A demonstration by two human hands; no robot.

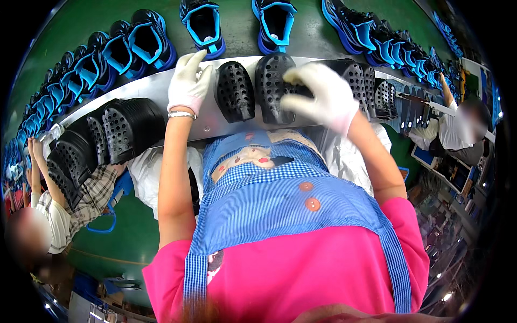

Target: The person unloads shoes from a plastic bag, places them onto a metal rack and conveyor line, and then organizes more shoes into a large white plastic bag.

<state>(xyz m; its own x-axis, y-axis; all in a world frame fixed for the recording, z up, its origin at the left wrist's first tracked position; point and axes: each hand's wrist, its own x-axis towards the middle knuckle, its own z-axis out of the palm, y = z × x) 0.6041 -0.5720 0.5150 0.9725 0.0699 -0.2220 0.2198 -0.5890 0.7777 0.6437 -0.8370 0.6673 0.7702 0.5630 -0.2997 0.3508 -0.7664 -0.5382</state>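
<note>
Both my hands wear white gloves over a metal shelf [161, 91] lined with black perforated shoe soles. My left hand [187, 81] rests with fingers spread on the shelf, just left of one black sole [235, 91]. My right hand [323, 96] grips the right edge of a second black sole [273, 86] that lies beside the first. More black soles [366, 81] are stacked to the right of my right hand. A thin bracelet sits on my left wrist.
A green conveyor [237, 32] behind the shelf carries a curved row of blue and black shoes [202, 24]. A pile of black soles [107, 134] lies at the left. One person sits at my left [54, 215], another at my right [458, 129].
</note>
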